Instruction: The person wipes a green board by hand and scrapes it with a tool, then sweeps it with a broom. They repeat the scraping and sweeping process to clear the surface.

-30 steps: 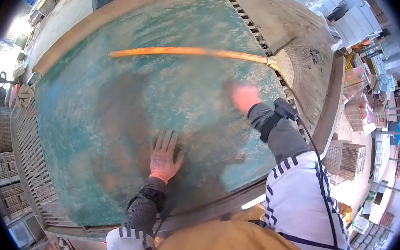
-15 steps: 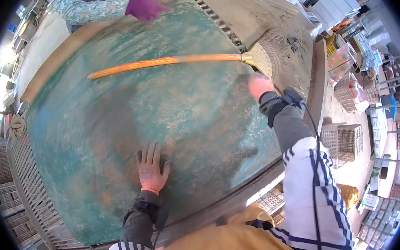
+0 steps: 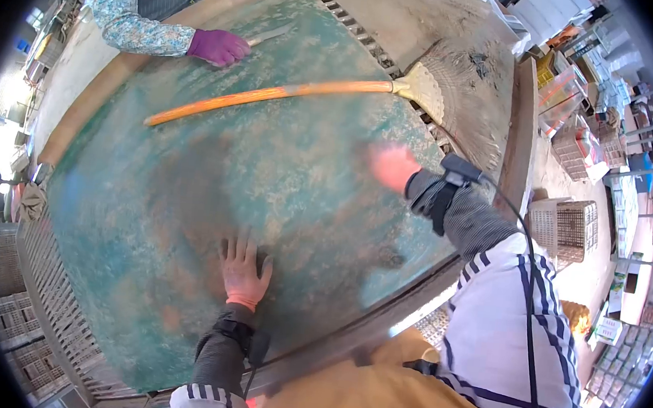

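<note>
My left hand (image 3: 244, 276), in a pink glove with dark fingertips, lies flat with fingers spread on the worn green tabletop (image 3: 282, 185). My right hand (image 3: 392, 166), also in a pink glove, is over the right part of the tabletop, its fingers smeared by motion; I cannot make out anything in it. Beyond both hands lies a tool with a long orange wooden handle (image 3: 274, 93) and a pale, fan-shaped head (image 3: 422, 93). The head rests across the slotted strip (image 3: 356, 28) at the table's far right edge.
Across the table, a co-worker's purple-gloved hand (image 3: 219, 47) holds a knife-like blade (image 3: 272, 34). A brown surface with debris (image 3: 474, 77) adjoins the slotted strip. Plastic crates (image 3: 574, 230) stand on the floor at right; more crates (image 3: 7, 317) are stacked at left.
My right hand has moved left, away from the slotted edge and the tool's head. My left hand has hardly moved. The co-worker's hand has drawn back, and the blade now shows.
</note>
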Demonstrator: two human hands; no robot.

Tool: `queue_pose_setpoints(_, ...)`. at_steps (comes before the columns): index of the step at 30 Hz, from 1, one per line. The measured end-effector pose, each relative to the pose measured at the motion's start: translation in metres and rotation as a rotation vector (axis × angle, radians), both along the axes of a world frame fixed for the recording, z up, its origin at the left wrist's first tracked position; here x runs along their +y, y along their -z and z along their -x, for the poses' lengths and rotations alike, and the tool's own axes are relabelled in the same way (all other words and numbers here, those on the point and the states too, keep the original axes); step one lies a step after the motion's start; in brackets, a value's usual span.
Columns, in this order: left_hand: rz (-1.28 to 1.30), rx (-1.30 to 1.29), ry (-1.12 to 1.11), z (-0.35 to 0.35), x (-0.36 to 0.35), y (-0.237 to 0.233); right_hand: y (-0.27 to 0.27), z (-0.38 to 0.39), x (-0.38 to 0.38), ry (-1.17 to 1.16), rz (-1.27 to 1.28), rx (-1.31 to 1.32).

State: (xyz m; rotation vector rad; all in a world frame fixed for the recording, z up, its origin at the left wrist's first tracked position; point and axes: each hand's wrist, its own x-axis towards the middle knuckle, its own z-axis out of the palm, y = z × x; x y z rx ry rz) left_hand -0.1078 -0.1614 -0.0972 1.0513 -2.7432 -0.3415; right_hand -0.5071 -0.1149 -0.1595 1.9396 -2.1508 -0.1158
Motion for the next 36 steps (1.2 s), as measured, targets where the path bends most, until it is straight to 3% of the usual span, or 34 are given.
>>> queue_pose_setpoints(2,-0.016,0.01,0.002,-0.002,0.001,0.005,-0.013,0.03,-0.003,0.015,-0.122,0.004)
queue_pose_setpoints(3,-0.025,0.003,0.001,-0.004,0.003,0.005,-0.059,0.03,-0.006,0.127,-0.162,-0.156)
queue_pose_setpoints(4,-0.035,-0.001,-0.006,-0.003,0.002,0.004,-0.057,0.043,-0.016,0.269,-0.318,-0.219)
queue_pose_setpoints(6,-0.047,-0.009,-0.013,-0.002,0.003,0.003,-0.021,0.01,-0.012,0.133,-0.084,-0.037)
queue_pose_setpoints(9,-0.035,-0.016,-0.024,-0.005,0.001,0.003,0.006,-0.039,-0.008,-0.156,0.121,-0.073)
queue_pose_setpoints(13,0.0,0.01,-0.009,0.0,0.0,0.006,-0.066,-0.02,-0.021,0.099,-0.384,-0.249)
queue_pose_setpoints(16,-0.001,0.007,-0.022,-0.002,0.001,0.002,-0.035,-0.05,-0.013,-0.11,0.109,-0.274)
queue_pose_setpoints(20,-0.033,-0.003,-0.023,-0.003,0.001,0.004,-0.031,-0.076,-0.018,-0.211,0.077,-0.252)
queue_pose_setpoints(24,-0.039,0.002,-0.025,-0.005,0.001,0.002,-0.049,-0.045,-0.037,0.082,-0.117,-0.482)
queue_pose_setpoints(25,-0.03,0.003,-0.022,-0.003,0.0,0.001,-0.029,-0.069,-0.03,-0.016,0.021,-0.253)
queue_pose_setpoints(28,-0.019,-0.005,-0.021,-0.002,0.0,0.004,-0.009,-0.123,-0.033,-0.19,-0.035,-0.22)
queue_pose_setpoints(29,-0.02,-0.014,-0.015,-0.003,-0.001,0.004,-0.018,-0.103,-0.029,-0.371,0.162,-0.297)
queue_pose_setpoints(32,-0.04,0.026,-0.021,-0.003,0.0,0.003,-0.044,-0.048,-0.053,0.191,-0.287,-0.286)
queue_pose_setpoints(35,-0.024,0.043,-0.012,-0.002,-0.001,-0.001,-0.048,-0.104,-0.042,-0.039,0.099,-0.406)
queue_pose_setpoints(36,-0.015,0.041,-0.015,-0.001,0.0,-0.002,-0.047,-0.132,-0.042,-0.074,-0.004,-0.389)
